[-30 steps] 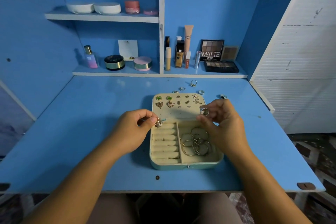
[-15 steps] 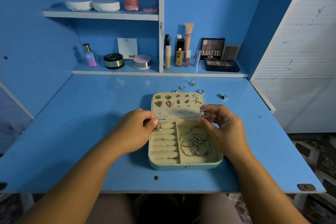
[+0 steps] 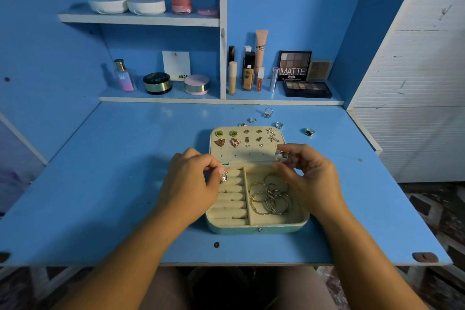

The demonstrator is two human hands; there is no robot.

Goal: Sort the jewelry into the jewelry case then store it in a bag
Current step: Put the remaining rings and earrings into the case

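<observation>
Left hand (image 3: 191, 178) pinched a stone-set ring (image 3: 223, 176) over the top ring roll (image 3: 234, 173) of the open jewelry case (image 3: 256, 228) on the bench (image 3: 120, 173); right hand (image 3: 310, 176) pinched a silver band (image 3: 281, 155) above it. Both seemed light, rigid, slippery; fingers best placed across the shank.

The jewelry case (image 3: 256, 228) lining is being noted as matt, velvety cloth. The bangles (image 3: 270, 197) are being recorded as glossy metal. A polished silver ring (image 3: 281, 155) is being held in the right hand (image 3: 312, 178), a sparkling ring (image 3: 223, 176) in the left hand (image 3: 191, 181). The desk (image 3: 100, 184) paint is being logged as smooth.
</observation>
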